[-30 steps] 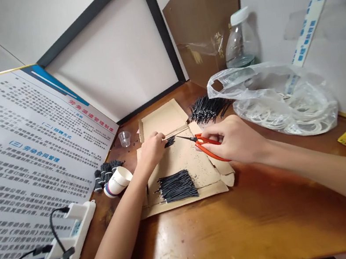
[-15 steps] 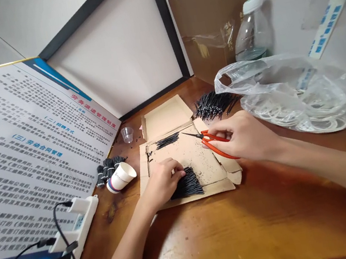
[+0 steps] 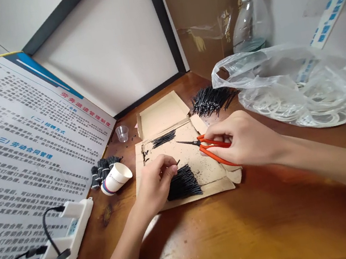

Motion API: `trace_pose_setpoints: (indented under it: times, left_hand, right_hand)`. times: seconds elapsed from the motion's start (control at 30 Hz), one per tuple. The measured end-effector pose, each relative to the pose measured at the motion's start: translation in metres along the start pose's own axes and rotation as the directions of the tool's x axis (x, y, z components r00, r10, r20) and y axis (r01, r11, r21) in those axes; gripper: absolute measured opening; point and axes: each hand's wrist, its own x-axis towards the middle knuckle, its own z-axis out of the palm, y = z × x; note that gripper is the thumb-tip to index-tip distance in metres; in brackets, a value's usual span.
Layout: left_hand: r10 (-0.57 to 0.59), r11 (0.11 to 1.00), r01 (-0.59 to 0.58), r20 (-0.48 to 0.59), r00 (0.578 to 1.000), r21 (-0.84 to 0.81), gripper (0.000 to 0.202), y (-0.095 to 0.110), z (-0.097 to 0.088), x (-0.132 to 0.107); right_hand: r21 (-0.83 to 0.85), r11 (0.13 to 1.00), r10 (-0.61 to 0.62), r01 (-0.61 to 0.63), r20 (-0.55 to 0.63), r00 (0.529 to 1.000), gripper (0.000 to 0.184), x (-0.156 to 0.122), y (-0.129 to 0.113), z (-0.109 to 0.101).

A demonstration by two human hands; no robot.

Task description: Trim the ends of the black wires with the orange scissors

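Left hand [image 3: 159, 177] pinches black wire [image 3: 178, 162] between thumb and fingers, over near pile [image 3: 185, 183] on cardboard [image 3: 207, 172]; right hand [image 3: 245, 139] curls firmly round scissors [image 3: 200, 141]. Best keep wire steady, blades clear of skin! Right: plastic bag [image 3: 285, 65] holds white cords [image 3: 310, 112]; bottle [image 3: 251, 22], some liquid [image 3: 251, 46]. Left: paper cup [image 3: 115, 179] lies tipped.

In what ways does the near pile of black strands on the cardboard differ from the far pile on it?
The near pile looks thicker and fuller; the far pile is thinner. The near pile is partly hidden by the left hand, while the far pile is uncovered. Both are black, with strands lying roughly side by side on the cardboard.
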Motion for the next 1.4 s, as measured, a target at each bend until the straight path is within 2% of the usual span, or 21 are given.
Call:
trace_pose_setpoints:
  times: [0.23,0.43,0.97,1.4]
  left_hand:
    - [0.037,0.979,-0.061,-0.125,0.991,-0.193,0.014,0.012,0.002,-0.005]
    - [0.007,0.942,-0.057,-0.152,0.988,-0.33,0.014,0.02,0.003,-0.007]
    - [-0.024,0.938,-0.046,-0.195,0.98,-0.344,0.009,0.02,0.005,-0.009]
    - [-0.099,0.912,0.029,-0.149,0.984,-0.409,0.011,0.023,0.006,-0.01]
  right_hand:
    - [0.096,0.989,-0.118,0.108,0.107,0.987,0.017,-0.003,-0.005,0.0]
    - [0.101,0.987,-0.134,0.123,0.106,0.985,0.015,-0.004,-0.007,0.0]
    - [0.093,0.991,-0.11,0.096,0.154,0.982,0.014,-0.005,-0.011,-0.001]
    - [0.083,0.986,-0.153,0.141,0.156,0.976,0.022,-0.005,-0.013,0.0]
